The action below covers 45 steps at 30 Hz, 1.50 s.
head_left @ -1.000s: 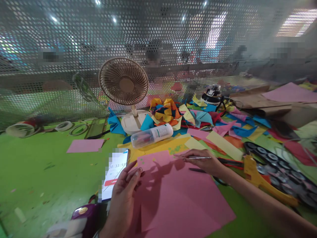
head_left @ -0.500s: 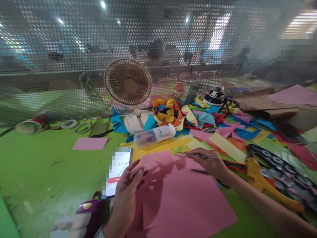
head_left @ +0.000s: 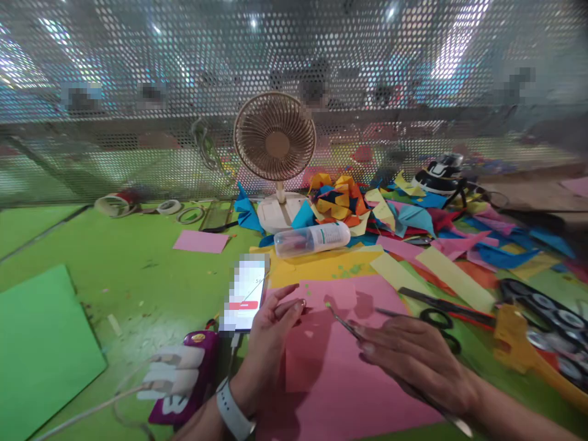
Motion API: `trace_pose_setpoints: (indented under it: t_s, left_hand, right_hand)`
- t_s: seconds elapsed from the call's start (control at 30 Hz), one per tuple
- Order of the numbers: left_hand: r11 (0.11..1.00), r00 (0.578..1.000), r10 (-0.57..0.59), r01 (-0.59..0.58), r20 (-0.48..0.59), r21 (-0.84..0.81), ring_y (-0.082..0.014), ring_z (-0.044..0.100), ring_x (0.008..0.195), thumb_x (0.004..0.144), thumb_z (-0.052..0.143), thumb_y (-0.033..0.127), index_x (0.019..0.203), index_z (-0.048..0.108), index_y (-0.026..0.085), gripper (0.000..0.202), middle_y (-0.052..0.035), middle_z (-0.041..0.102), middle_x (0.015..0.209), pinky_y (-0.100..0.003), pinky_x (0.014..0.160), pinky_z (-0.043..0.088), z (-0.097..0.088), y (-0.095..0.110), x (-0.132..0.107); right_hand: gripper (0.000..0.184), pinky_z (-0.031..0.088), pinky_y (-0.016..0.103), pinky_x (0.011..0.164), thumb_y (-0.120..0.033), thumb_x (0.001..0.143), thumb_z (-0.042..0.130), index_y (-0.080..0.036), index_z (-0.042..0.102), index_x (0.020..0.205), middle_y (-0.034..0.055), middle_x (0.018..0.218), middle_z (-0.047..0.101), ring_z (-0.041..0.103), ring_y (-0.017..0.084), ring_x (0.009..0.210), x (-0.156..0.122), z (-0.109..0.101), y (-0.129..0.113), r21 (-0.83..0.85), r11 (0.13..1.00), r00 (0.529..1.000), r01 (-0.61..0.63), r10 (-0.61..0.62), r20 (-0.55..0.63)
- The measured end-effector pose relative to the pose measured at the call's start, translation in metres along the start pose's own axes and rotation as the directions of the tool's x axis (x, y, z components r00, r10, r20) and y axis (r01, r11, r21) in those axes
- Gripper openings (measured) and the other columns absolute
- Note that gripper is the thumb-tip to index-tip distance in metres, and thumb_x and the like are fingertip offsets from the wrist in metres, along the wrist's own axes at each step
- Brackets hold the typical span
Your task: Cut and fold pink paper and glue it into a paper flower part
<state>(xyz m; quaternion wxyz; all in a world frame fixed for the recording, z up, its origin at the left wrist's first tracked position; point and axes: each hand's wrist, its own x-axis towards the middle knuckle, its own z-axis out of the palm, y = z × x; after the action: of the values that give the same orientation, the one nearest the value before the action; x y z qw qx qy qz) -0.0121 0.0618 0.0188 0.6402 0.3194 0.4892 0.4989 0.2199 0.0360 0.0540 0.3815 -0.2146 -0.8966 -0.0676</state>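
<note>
My right hand (head_left: 413, 358) grips slim metal tweezers (head_left: 342, 321), their tip over the pink sheet (head_left: 362, 398) with a tiny green paper bit (head_left: 327, 304) at it. Loosely curled at the left edge of the pink paper is my left hand (head_left: 271, 324). Its thumb is close to the fingers, a shiny spot is at the thumb tip, and I see nothing held. A smaller pink piece (head_left: 301, 367) lies on the sheet. Green scraps (head_left: 351, 269) are scattered on yellow paper (head_left: 294, 267) just behind. Scissors (head_left: 436, 318) lie partly under my right hand.
A lit phone (head_left: 248, 288) and a purple power block with plugs (head_left: 202, 355) sit left of my left hand. Behind stand a fan (head_left: 278, 145) and a lying bottle (head_left: 312, 239). Folded coloured paper (head_left: 340, 202), a cutter (head_left: 450, 306) and a yellow-handled tool (head_left: 509, 337) crowd the right.
My right hand has come nearer, bringing the tweezers from the green scraps to over the pink sheet with a green bit at the tip. The view has turned left; my left hand stays by the paper.
</note>
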Motion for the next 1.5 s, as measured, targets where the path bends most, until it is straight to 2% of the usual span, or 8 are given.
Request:
trace_pose_setpoints:
  t_s: [0.13,0.33,0.43,0.57,0.93,1.07,1.3,1.5]
  left_hand:
    - [1.0,0.999,-0.027,0.026,0.038,0.004,-0.0144,0.062,0.073,0.071,0.074,0.026,0.114,0.057,0.016,0.047,-0.0035,0.069,0.079,-0.023,0.067,0.044,0.006,0.003,-0.006]
    - [0.999,0.998,-0.015,0.012,0.062,0.045,-0.014,0.06,0.075,0.074,0.071,0.026,0.112,0.059,0.018,0.041,-0.0032,0.067,0.081,-0.023,0.069,0.043,0.01,0.007,-0.011]
    - [0.996,0.992,-0.045,0.035,0.12,0.084,-0.0146,0.059,0.074,0.071,0.073,0.029,0.113,0.059,0.018,0.046,-0.0026,0.066,0.079,-0.025,0.071,0.043,0.007,0.007,-0.008]
    - [0.993,0.982,-0.025,0.003,0.185,0.12,-0.0133,0.056,0.073,0.072,0.073,0.03,0.113,0.059,0.019,0.045,-0.0005,0.063,0.077,-0.025,0.072,0.042,0.002,0.007,-0.004]
    - [0.98,0.956,-0.002,-0.056,0.293,0.189,-0.0146,0.052,0.076,0.078,0.066,0.029,0.12,0.053,0.022,0.044,-0.0004,0.057,0.08,-0.027,0.074,0.04,0.002,0.006,-0.005]
    - [0.976,0.944,0.015,-0.086,0.33,0.201,-0.0149,0.052,0.076,0.08,0.063,0.027,0.121,0.052,0.022,0.043,-0.0005,0.055,0.079,-0.028,0.073,0.04,0.001,0.005,-0.005]
    - [0.964,0.933,0.032,-0.123,0.358,0.235,-0.0147,0.051,0.077,0.085,0.057,0.024,0.124,0.049,0.021,0.04,-0.0012,0.052,0.082,-0.029,0.075,0.041,0.0,0.003,-0.005]
    - [0.973,0.928,0.019,-0.103,0.373,0.206,-0.0144,0.053,0.075,0.084,0.058,0.025,0.124,0.049,0.021,0.041,-0.0015,0.053,0.084,-0.029,0.073,0.044,0.0,0.003,-0.005]
  right_hand:
    - [0.034,0.055,0.027,0.071,-0.013,0.097,0.031,-0.008,0.064,0.096,0.0134,0.096,0.072,0.068,0.016,0.09,0.004,0.0,-0.002,0.0,0.996,0.995,0.094,-0.094,0.026]
    - [0.032,0.055,0.025,0.072,-0.014,0.095,0.035,-0.009,0.066,0.093,0.011,0.098,0.072,0.066,0.015,0.097,0.004,0.001,-0.001,-0.025,0.989,0.987,0.143,-0.14,0.079]
    - [0.031,0.054,0.024,0.073,-0.014,0.095,0.036,-0.008,0.066,0.094,0.0111,0.098,0.072,0.066,0.015,0.095,0.003,0.001,-0.002,0.002,0.99,0.987,0.14,-0.139,0.086]
    - [0.032,0.054,0.025,0.072,-0.015,0.096,0.034,-0.008,0.065,0.095,0.0121,0.096,0.072,0.068,0.015,0.092,0.004,0.0,-0.001,0.04,0.989,0.984,0.144,-0.147,0.098]
    - [0.022,0.054,0.025,0.07,-0.011,0.09,0.044,-0.006,0.063,0.1,0.0151,0.105,0.069,0.066,0.016,0.094,-0.003,0.004,-0.003,0.12,0.981,0.973,0.151,-0.169,0.16]
    - [0.025,0.053,0.024,0.07,-0.013,0.092,0.04,-0.006,0.062,0.102,0.0153,0.104,0.069,0.066,0.015,0.096,-0.001,0.003,-0.002,0.141,0.978,0.968,0.152,-0.176,0.177]
    - [0.024,0.053,0.024,0.071,-0.013,0.092,0.041,-0.006,0.06,0.104,0.015,0.102,0.07,0.066,0.015,0.095,-0.002,0.004,-0.003,0.151,0.979,0.968,0.14,-0.167,0.186]
    - [0.023,0.052,0.025,0.071,-0.009,0.09,0.043,-0.005,0.059,0.106,0.0167,0.104,0.069,0.065,0.016,0.096,-0.005,0.006,-0.003,0.172,0.978,0.974,0.113,-0.143,0.173]
